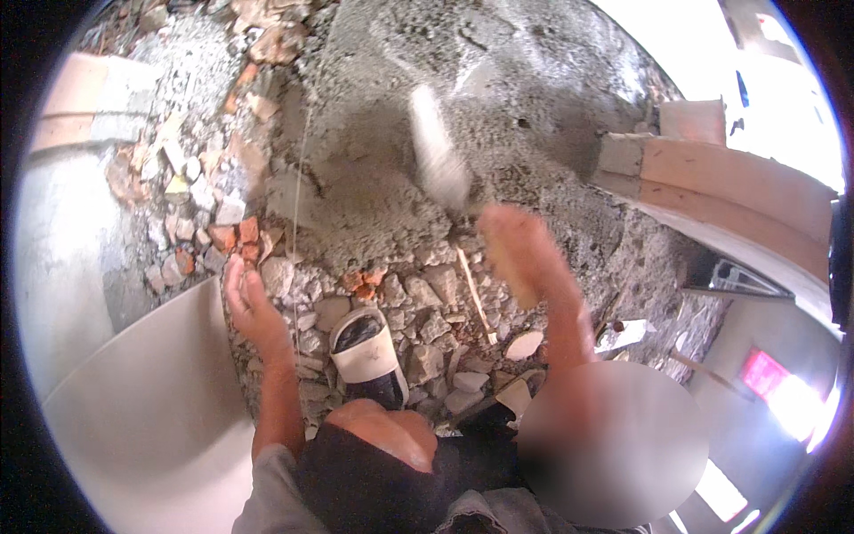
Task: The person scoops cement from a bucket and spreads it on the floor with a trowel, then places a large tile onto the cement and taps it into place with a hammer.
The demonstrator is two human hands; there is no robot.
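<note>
In the head view, the right hand [519, 254] is raised over the border between wet grey mortar [382, 169] and a bed of loose stones [436, 325], its fingers curled inward as if around the grip of a trowel [439, 156]; motion blur hides the handle, so how each finger sits cannot be told. The trowel's pale, smeared blade points away from the person, over the mortar, toward the top. The left hand [255, 309] is lower and to the left, with nothing visible in its grasp; its fingers are extended and lie close together, the thumb a little apart, the tips just beside some red brick pieces [236, 236], though whether they touch cannot be told. A thin string [298, 196] runs lengthwise between the two hands, across the mortar's left part and down over the stones. A foot in a sandal with a cream strap [366, 358] rests on the stones, near a bare knee [382, 433]. A slim pale stick [476, 298] lies left of the right forearm. A smooth, curved pale panel [151, 383] stands at lower left, and a brick ledge [729, 191] juts in from the right.
</note>
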